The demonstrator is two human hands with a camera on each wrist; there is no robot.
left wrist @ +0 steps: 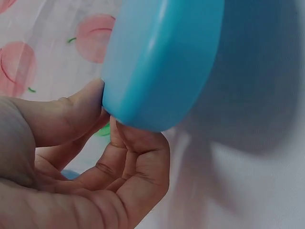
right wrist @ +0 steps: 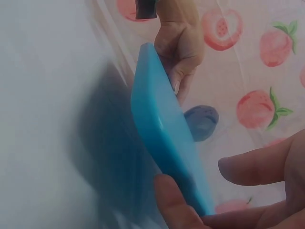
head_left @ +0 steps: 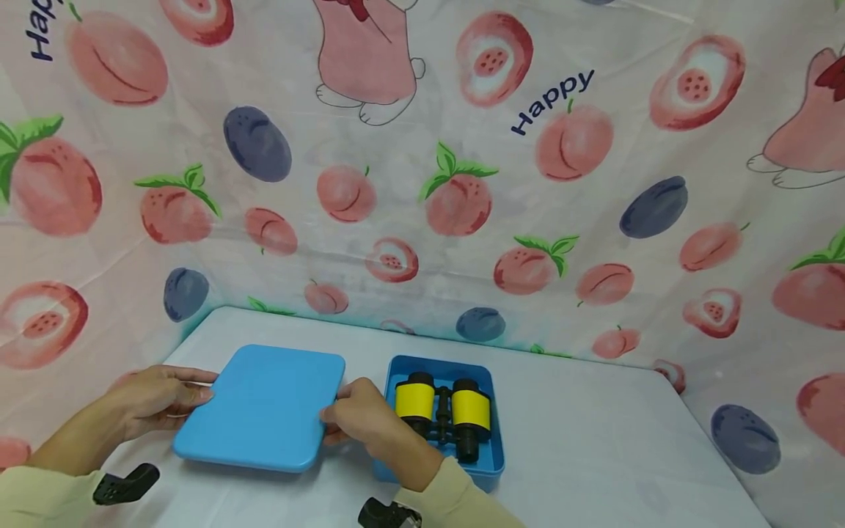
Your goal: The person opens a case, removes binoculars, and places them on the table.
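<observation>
A flat blue lid (head_left: 264, 407) with rounded corners is held face up, with its shadow on the white table below. At its left edge, my left hand (head_left: 155, 400) pinches the rim between thumb and fingers; the left wrist view shows the thumb (left wrist: 71, 114) on the top side and curled fingers beneath. My right hand (head_left: 370, 422) holds the right edge, fingers curled under the rim, while its thumb (right wrist: 252, 162) stands a little off the top face. Just right of this hand sits an uncovered blue box (head_left: 498, 447) containing yellow-and-black binoculars (head_left: 472, 411), partly hidden by the right forearm.
The white table (head_left: 594, 440) stretches away to the right of the box. Behind it hangs a curtain (head_left: 396, 147) printed with peaches and plums, meeting the table's back edge. Black wrist cameras (head_left: 125, 484) are strapped at both sleeves.
</observation>
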